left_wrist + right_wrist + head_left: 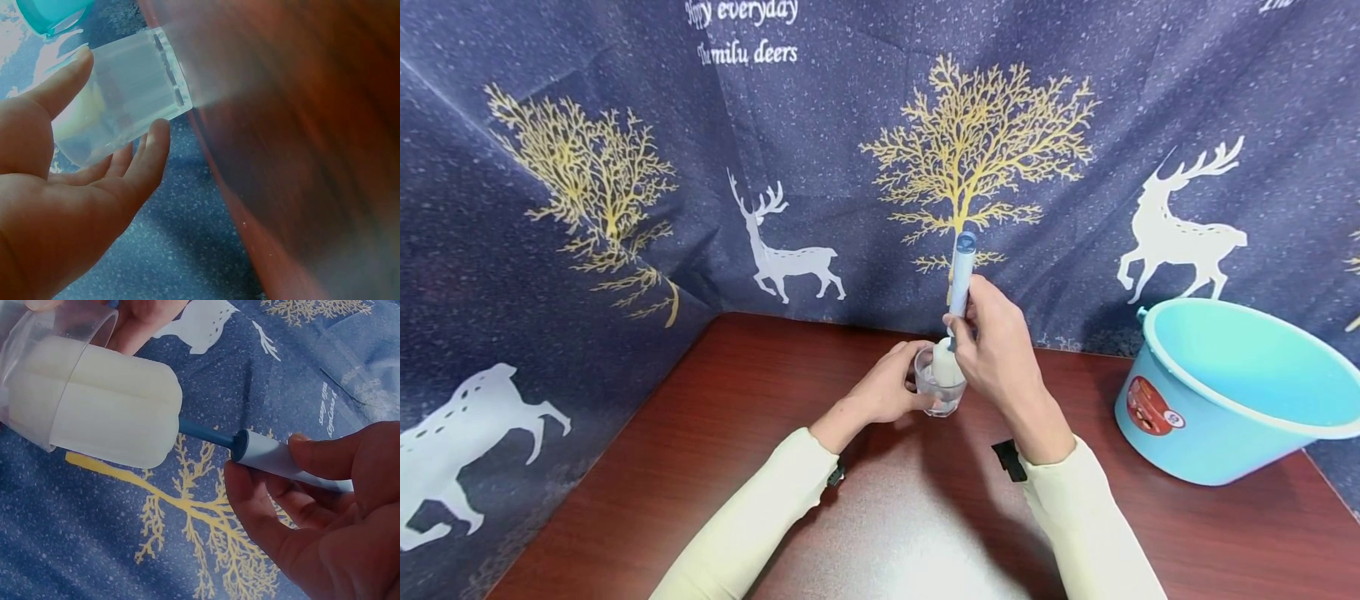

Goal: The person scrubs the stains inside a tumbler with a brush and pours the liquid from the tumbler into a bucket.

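Observation:
A clear cup (942, 402) stands roughly upright near the back of the table, and my left hand (891, 387) grips it around the side. In the left wrist view the thumb (65, 81) lies along one side of the cup and the fingers curl round the other. Whether its base touches the table I cannot tell. My right hand (1000, 350) holds the light blue handle (962, 283) of a sponge cup brush, thumb against fingers. The brush's white sponge head (119, 403) sits partly inside the cup, its upper part above the rim. A dark blue stem (206, 431) joins head and handle.
A light blue bucket (1210, 417) with a red label stands at the right of the dark red wooden table (760, 375). Behind the table hangs a navy cloth (850, 125) printed with deer and golden trees.

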A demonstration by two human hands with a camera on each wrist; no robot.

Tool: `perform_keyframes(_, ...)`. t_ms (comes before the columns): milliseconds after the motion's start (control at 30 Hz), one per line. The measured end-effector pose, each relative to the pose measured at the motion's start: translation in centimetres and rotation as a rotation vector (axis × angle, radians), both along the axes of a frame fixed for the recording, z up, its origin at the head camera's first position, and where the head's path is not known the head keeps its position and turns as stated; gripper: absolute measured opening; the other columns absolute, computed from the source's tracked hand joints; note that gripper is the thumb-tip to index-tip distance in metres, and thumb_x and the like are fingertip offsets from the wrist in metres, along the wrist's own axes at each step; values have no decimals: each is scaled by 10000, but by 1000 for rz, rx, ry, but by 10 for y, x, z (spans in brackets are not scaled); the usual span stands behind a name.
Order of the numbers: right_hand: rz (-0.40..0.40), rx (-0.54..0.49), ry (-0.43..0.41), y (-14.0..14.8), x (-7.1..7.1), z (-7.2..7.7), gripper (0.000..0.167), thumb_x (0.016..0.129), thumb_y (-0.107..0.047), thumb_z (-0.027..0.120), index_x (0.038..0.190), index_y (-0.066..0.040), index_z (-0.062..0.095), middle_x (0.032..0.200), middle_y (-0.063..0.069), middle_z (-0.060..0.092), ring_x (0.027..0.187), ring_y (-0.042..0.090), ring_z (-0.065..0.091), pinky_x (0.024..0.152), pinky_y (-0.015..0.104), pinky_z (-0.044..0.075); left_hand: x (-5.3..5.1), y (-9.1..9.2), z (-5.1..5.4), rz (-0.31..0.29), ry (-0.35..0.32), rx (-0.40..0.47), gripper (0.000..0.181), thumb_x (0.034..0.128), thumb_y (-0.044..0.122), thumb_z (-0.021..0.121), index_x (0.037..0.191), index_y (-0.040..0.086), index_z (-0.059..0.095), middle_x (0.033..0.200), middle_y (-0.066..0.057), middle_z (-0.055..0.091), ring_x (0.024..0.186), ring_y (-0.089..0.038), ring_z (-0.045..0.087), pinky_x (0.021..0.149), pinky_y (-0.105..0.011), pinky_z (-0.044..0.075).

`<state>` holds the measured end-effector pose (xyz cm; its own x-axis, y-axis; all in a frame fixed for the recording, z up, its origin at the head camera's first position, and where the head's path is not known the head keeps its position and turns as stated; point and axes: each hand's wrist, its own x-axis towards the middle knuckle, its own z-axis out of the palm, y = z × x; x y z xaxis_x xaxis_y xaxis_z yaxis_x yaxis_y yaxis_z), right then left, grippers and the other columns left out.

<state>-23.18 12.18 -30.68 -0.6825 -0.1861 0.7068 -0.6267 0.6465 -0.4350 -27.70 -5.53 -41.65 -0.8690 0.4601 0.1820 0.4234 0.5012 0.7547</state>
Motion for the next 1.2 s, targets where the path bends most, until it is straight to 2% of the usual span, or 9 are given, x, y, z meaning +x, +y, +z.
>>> perform_keyframes(200,-12,15,-11,1,1,1,199,955,29,731,1068,11,568,845,103,571,673,232,491,599,359,394,0,0,0,-3,-21,18,852,846,101,908,1556,43,440,1366,-136,531,1143,-222,669,925,-325,617)
perform_keyframes(733,-17,2,-81,2,3,2,184,977,-10,720,1092,8,577,837,111,644,630,217,525,556,353,403,0,1,2,-14,-31,29,854,835,78,910,1548,28,443,1355,-150,528,1132,-232,674,923,-331,621)
perform_keyframes(1033,-13,-30,-99,2,3,1,210,971,-7,727,1126,20,588,905,147,685,719,247,647,616,383,485,1,1,3,-8,-32,15,862,836,93,914,1553,33,440,1357,-140,531,1138,-227,675,920,-286,609)
perform_keyframes(1200,-15,-41,-109,2,3,0,204,977,-16,725,1122,25,587,924,161,685,761,263,676,641,400,513,1,1,2,-3,-35,12,868,837,92,913,1560,45,437,1368,-136,530,1158,-231,668,931,-300,609)
